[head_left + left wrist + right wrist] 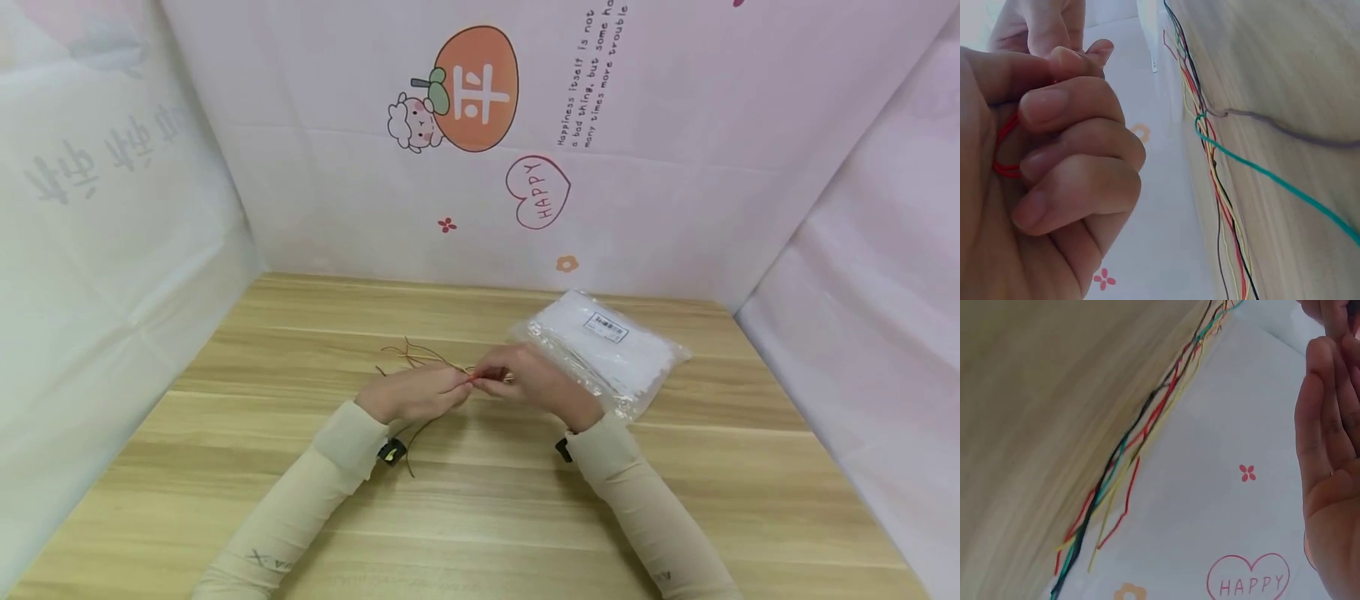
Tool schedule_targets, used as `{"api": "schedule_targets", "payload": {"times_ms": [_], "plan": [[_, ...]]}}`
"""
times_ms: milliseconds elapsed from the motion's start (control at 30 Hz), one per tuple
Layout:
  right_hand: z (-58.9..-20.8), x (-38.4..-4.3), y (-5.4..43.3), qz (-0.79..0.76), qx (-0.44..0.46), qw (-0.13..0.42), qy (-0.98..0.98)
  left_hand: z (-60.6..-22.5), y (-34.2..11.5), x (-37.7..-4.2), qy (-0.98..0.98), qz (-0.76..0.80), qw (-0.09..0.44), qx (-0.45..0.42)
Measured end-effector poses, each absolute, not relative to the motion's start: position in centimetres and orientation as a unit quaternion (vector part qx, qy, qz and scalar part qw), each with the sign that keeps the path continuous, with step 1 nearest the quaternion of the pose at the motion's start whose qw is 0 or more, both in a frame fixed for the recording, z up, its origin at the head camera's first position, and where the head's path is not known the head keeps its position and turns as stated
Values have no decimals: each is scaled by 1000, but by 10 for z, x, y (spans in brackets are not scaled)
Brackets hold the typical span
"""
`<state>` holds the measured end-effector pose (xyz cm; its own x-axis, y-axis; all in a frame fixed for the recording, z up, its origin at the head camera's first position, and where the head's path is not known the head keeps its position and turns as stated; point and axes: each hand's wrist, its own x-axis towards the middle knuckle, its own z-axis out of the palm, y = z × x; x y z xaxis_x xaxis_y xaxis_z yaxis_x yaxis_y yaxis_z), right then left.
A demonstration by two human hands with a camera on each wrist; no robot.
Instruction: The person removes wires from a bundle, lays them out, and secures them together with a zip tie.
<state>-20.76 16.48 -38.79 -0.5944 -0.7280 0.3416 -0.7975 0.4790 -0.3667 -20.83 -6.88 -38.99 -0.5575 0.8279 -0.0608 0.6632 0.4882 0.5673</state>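
Observation:
My left hand (422,393) and right hand (528,379) meet fingertip to fingertip over the middle of the table, both pinching a thin red cord. In the left wrist view the left fingers are curled round a loop of this red cord (1007,170), and the right hand (1047,28) shows behind at the top. Loose cords (420,357) in red, yellow, black, green and brown lie on the wood behind and beside the left hand. The right wrist view shows those cords (1088,509) stretched in a long bundle, with the right hand (1329,437) at the edge.
A clear plastic bag (622,342) with white contents and a printed label lies just beyond the right hand. The wood-grain table (480,517) is enclosed by white printed cloth (322,167) at the back and sides. A dark strand runs below the left wrist.

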Motion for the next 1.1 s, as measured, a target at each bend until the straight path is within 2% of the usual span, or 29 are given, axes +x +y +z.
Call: {"api": "schedule_targets", "payload": {"times_ms": [200, 500, 833, 967, 1100], "plan": [[-391, -213, 174, 312, 451, 57, -834, -386, -67, -207, 844, 258, 169, 438], [-383, -213, 183, 288, 441, 99, -844, -386, -68, -207, 845, 248, 168, 443], [-393, -215, 180, 362, 423, 4, -831, -391, -69, -208, 841, 259, 155, 449], [-390, -216, 184, 350, 429, 11, -832, -392, -69, -210, 843, 272, 162, 436], [-388, -218, 195, 337, 396, 35, -853, -391, -74, -212, 854, 276, 166, 408]]}}
